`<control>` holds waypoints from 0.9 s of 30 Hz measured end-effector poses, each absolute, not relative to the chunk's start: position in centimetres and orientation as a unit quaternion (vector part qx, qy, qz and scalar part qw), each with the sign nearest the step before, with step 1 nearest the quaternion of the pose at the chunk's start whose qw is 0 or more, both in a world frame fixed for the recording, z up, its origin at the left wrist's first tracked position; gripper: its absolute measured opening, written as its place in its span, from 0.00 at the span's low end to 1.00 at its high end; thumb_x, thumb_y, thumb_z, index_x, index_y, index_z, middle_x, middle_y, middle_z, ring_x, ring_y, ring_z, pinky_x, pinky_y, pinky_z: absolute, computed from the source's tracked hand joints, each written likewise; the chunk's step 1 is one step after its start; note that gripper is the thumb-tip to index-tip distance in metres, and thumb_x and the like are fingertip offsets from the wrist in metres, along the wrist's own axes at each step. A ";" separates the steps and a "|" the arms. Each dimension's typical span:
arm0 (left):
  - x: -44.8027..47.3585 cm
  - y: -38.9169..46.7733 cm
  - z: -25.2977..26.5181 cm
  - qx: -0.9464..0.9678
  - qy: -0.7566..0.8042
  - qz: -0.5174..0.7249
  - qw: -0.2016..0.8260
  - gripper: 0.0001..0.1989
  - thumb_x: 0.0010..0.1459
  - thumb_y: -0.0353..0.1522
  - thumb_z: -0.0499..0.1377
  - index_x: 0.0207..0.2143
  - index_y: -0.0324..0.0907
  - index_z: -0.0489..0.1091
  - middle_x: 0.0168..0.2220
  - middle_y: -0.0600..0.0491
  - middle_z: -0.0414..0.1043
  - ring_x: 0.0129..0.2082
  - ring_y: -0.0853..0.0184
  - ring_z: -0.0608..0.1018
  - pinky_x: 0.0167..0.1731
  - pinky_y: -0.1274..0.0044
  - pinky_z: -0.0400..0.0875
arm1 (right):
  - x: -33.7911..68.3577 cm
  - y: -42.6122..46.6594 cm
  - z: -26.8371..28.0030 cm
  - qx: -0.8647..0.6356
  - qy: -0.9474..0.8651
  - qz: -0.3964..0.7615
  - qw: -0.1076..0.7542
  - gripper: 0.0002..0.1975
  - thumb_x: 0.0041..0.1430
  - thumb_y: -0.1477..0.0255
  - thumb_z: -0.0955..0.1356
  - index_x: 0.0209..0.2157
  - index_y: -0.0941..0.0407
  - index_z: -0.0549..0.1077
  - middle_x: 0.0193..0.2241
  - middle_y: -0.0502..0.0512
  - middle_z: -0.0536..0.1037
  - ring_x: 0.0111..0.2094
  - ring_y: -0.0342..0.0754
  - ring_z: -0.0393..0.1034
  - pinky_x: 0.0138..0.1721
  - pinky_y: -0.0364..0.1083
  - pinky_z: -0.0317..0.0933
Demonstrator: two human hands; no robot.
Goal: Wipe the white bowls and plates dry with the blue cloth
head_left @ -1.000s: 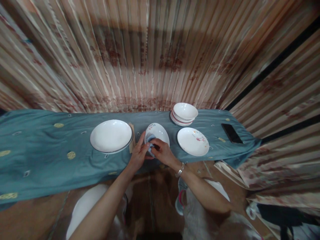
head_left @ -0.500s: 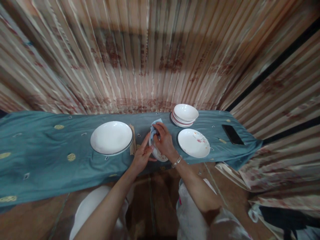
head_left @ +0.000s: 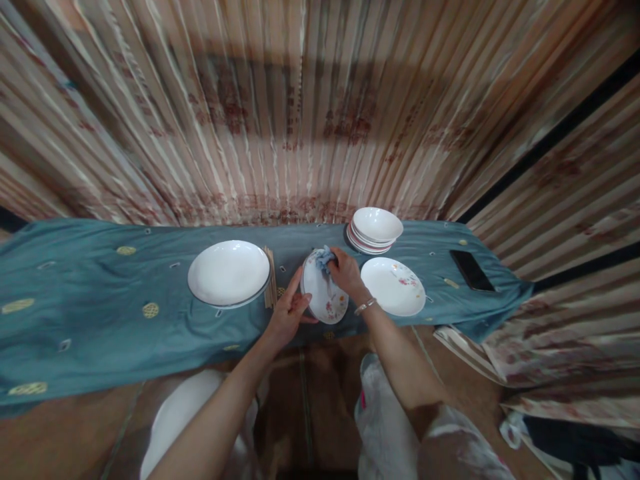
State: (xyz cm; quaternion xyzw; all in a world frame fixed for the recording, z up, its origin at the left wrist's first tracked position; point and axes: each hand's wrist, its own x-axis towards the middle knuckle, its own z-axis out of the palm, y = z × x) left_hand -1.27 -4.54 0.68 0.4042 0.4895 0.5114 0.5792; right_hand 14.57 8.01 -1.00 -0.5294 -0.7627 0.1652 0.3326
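My left hand [head_left: 289, 312] grips a white plate [head_left: 327, 300] with small flowers by its left edge, thumb over the rim and fingers beneath. The plate is tilted, its face turned up to the right. In my right hand [head_left: 346, 272] a crumpled light blue cloth [head_left: 325, 259] is bunched, pressed on the plate's upper part. A bracelet [head_left: 365, 306] circles the right wrist. Just left of the left hand lie several wooden chopsticks [head_left: 270, 280], side by side. Close by the right wrist, another flowered plate [head_left: 390, 290] rests on the tablecloth.
A large white dish [head_left: 229, 273] stands left of the chopsticks. Several stacked bowls and plates [head_left: 376, 227] sit at the back right. A black phone [head_left: 471, 271] lies farther right on the teal tablecloth [head_left: 100, 320]. Behind the table hangs a pleated curtain [head_left: 270, 133].
The cloth in my right hand has moved right, from the plate's left rim to its upper face. The plate has turned to show more of its face. The view has shifted slightly.
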 end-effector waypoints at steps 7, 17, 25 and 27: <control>-1.3 -4.6 1.1 0.400 0.490 0.500 0.592 0.46 0.52 0.39 0.64 0.69 0.45 0.47 0.30 0.54 0.71 0.31 0.63 0.76 0.28 0.68 0.81 | 14.5 7.8 -0.8 -0.570 -0.729 0.183 0.333 0.19 0.58 0.77 0.62 0.50 0.59 0.73 0.43 0.62 0.80 0.44 0.54 0.75 0.50 0.51 0.65; -1.6 -4.5 0.8 0.388 0.490 0.506 0.594 0.45 0.52 0.40 0.63 0.69 0.47 0.47 0.29 0.54 0.70 0.28 0.65 0.74 0.28 0.67 0.80 | 10.7 4.1 1.1 -0.379 -0.787 0.244 0.421 0.24 0.55 0.81 0.60 0.51 0.53 0.73 0.55 0.55 0.74 0.58 0.50 0.66 0.62 0.52 0.58; -2.4 -4.6 1.2 0.390 0.509 0.520 0.565 0.45 0.50 0.42 0.65 0.68 0.48 0.50 0.31 0.53 0.70 0.30 0.63 0.74 0.29 0.67 0.79 | 10.5 0.8 -0.2 -0.411 -0.680 0.430 0.429 0.19 0.56 0.74 0.64 0.49 0.53 0.73 0.41 0.51 0.79 0.42 0.47 0.74 0.48 0.46 0.68; -2.6 -4.7 1.3 0.390 0.510 0.521 0.562 0.45 0.50 0.41 0.65 0.68 0.48 0.51 0.31 0.54 0.69 0.31 0.63 0.74 0.29 0.68 0.79 | 10.9 0.6 -0.9 -0.385 -0.663 0.501 0.401 0.16 0.56 0.71 0.65 0.46 0.54 0.74 0.37 0.49 0.79 0.36 0.45 0.73 0.41 0.44 0.69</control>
